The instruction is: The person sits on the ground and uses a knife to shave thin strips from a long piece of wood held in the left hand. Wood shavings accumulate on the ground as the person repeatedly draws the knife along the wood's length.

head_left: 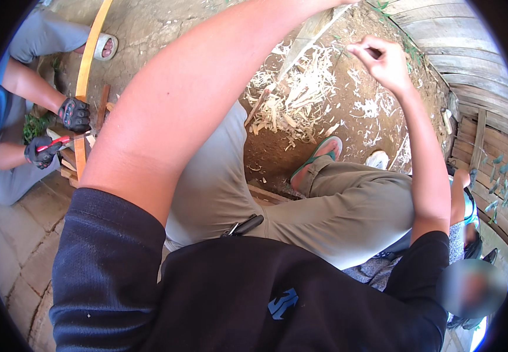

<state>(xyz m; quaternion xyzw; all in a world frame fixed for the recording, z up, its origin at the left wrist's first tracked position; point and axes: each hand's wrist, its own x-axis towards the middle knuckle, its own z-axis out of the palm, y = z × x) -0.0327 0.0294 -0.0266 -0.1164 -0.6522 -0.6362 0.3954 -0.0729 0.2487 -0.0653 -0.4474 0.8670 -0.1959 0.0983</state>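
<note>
My left arm reaches across to the top edge, where my left hand [339, 3] is mostly cut off. Its visible fingers are at the upper end of a pale wooden strip [308, 42], and appear closed on it. The strip slants down toward a heap of wood shavings [298, 97] on the dirt. To the right of the strip, my right hand [386, 61] is raised with curled fingers, thumb and forefinger close together. Whatever they may pinch is too small to make out.
At left, another person's gloved hands [75, 114] hold a red-handled tool [60, 142] against a long yellowish strip [89, 50]. A plank wall [459, 47] bounds the right. Below my hands are my knees and a sandalled foot [318, 155]. Another person sits at lower right.
</note>
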